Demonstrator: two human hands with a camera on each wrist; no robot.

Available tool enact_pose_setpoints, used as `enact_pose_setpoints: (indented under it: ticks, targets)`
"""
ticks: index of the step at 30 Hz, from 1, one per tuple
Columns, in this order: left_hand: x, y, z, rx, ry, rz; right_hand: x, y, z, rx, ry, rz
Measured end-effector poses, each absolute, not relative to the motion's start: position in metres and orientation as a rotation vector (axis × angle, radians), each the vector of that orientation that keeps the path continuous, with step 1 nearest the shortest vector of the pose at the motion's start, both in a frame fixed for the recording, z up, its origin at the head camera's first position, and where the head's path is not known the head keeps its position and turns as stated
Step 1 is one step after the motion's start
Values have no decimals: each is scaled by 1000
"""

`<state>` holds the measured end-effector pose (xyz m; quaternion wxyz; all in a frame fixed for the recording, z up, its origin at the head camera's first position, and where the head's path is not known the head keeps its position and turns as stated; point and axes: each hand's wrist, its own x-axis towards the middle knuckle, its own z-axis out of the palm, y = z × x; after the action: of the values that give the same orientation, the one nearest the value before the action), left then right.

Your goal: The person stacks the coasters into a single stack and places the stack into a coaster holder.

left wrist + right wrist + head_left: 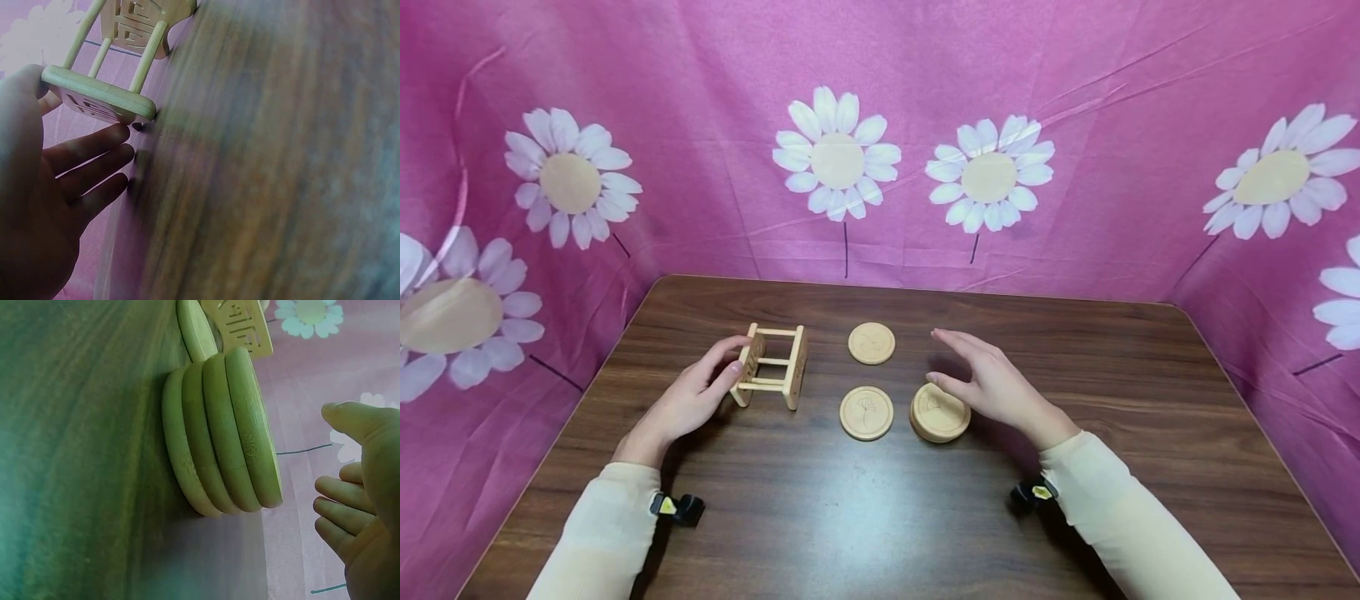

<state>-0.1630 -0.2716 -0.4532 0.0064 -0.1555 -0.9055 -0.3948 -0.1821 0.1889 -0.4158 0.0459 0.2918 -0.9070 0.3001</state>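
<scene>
A small wooden coaster rack (797, 367), with cut-out side panels joined by rods, stands on the left part of the table. My left hand (696, 396) pinches its left panel between thumb and index finger; the other fingers (100, 160) stretch out below in the left wrist view. To the right lies a stack of several round wooden coasters (220, 434), the top one engraved with a plant-like line drawing. Over the stack's right side hovers my right hand (996, 383), thumb and fingers apart, holding nothing. Two single coasters, a nearer one (867, 413) and a farther one (872, 343), lie flat between rack and stack.
The dark wood-grain table (1120, 375) meets a pink cloth (917, 250) printed with white daisies at its back and sides. Each sleeve carries a black wrist camera, the left one (679, 508) and the right one (1032, 494).
</scene>
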Motion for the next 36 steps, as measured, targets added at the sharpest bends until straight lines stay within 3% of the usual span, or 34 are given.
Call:
enact_pose_setpoints:
  ticks: [36]
  targets:
    - [-161,-270,-451,-466,-2843,-1260,-226,173,-414,934,-2882,940]
